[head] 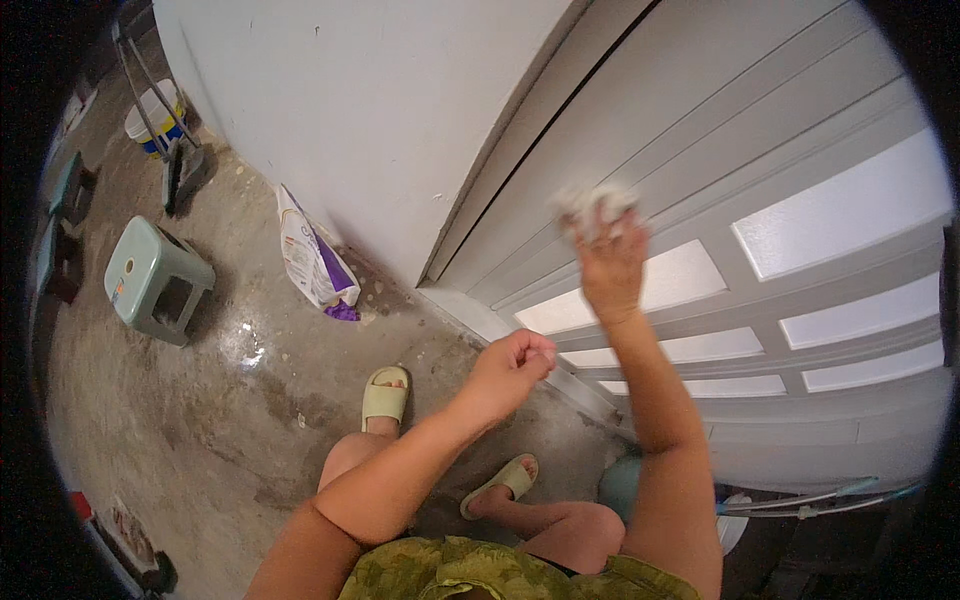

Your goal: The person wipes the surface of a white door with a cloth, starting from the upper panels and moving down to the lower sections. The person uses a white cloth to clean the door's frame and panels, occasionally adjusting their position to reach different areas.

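My right hand (613, 262) is raised against the grey panelled door (675, 172), its fingers on a crumpled whitish cloth (600, 201) that touches the door's flat panel. Hand and cloth are blurred. Pale glass panes (795, 217) are set in the door beside and below that hand. My left hand (517, 360) hangs in front of my body near the door's bottom edge, fingers curled in, with nothing visible in it. Light green slide sandals (386, 397) are on my feet, one on each side of my left forearm.
A white and purple bag (311, 262) leans at the base of the white wall (337, 97). To the left on the concrete floor stand a pale green plastic stool (142, 277) and a white bucket (154, 112) behind metal legs. A teal object (621, 484) lies by my right arm.
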Available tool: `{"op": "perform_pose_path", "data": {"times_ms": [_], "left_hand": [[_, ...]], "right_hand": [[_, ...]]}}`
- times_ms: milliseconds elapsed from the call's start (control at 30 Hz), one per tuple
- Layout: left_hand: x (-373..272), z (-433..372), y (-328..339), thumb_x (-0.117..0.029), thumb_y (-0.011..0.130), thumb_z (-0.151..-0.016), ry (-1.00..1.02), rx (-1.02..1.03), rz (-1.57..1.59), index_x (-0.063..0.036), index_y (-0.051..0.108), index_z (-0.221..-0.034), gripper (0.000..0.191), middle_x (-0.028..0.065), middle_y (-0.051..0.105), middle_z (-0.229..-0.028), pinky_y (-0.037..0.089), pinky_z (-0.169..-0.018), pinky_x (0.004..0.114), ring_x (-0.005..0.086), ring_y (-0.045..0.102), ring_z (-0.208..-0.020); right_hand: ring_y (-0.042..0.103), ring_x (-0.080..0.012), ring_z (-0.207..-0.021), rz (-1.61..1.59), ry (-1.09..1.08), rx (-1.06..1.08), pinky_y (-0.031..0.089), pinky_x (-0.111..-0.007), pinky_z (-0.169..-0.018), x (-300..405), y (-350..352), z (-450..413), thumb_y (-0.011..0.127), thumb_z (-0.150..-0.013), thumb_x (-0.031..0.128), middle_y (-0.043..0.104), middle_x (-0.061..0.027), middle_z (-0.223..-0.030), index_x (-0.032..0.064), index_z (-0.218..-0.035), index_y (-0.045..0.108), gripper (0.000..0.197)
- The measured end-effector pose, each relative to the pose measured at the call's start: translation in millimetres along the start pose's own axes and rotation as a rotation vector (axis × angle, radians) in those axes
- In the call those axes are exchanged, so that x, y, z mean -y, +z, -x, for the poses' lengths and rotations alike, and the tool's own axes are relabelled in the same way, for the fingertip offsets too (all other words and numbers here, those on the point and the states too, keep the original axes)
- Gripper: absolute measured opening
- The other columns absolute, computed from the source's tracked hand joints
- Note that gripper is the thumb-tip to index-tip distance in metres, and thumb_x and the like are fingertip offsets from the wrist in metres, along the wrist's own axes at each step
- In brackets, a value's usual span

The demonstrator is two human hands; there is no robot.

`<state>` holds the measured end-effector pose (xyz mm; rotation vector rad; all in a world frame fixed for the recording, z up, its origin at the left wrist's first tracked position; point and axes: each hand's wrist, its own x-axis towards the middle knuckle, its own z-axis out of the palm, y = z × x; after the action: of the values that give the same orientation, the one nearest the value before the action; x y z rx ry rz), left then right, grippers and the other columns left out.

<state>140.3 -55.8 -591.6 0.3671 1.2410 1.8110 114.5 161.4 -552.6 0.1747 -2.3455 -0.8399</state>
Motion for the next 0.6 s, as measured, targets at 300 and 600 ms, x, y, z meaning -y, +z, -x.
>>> {"op": "perform_pose_path", "data": {"times_ms": [300, 600], "left_hand": [[9.4, 11.5, 24.8, -0.015, 0.057, -0.089, -0.018, 0.016, 0.022, -0.0033, 0.060, -0.099, 0.016, 0.0022, 0.061, -0.079, 0.046, -0.067, 0.024, 0.0091, 0.055, -0.072], [-4.2, 16.0, 22.3, -0.016, 0.057, -0.089, 0.005, -0.003, 0.029, -0.0039, 0.059, -0.097, 0.015, 0.0032, 0.062, -0.080, 0.045, -0.065, 0.026, 0.0102, 0.054, -0.070]], "right_hand": [[0.028, -0.0193, -0.135, -0.468, -0.377, 0.431, 0.021, -0.036, -0.112, 135.7, 129.9, 113.3, 0.044, -0.089, 0.017, 0.037, -0.0066, -0.143, 0.0022, -0.129, 0.048, 0.042], [0.026, -0.0208, -0.136, -0.436, -0.438, 0.702, 0.021, -0.038, -0.111, 175.0, 174.7, 119.3, 0.046, -0.089, 0.020, 0.039, -0.0057, -0.142, 0.0060, -0.133, 0.045, 0.046]]}}
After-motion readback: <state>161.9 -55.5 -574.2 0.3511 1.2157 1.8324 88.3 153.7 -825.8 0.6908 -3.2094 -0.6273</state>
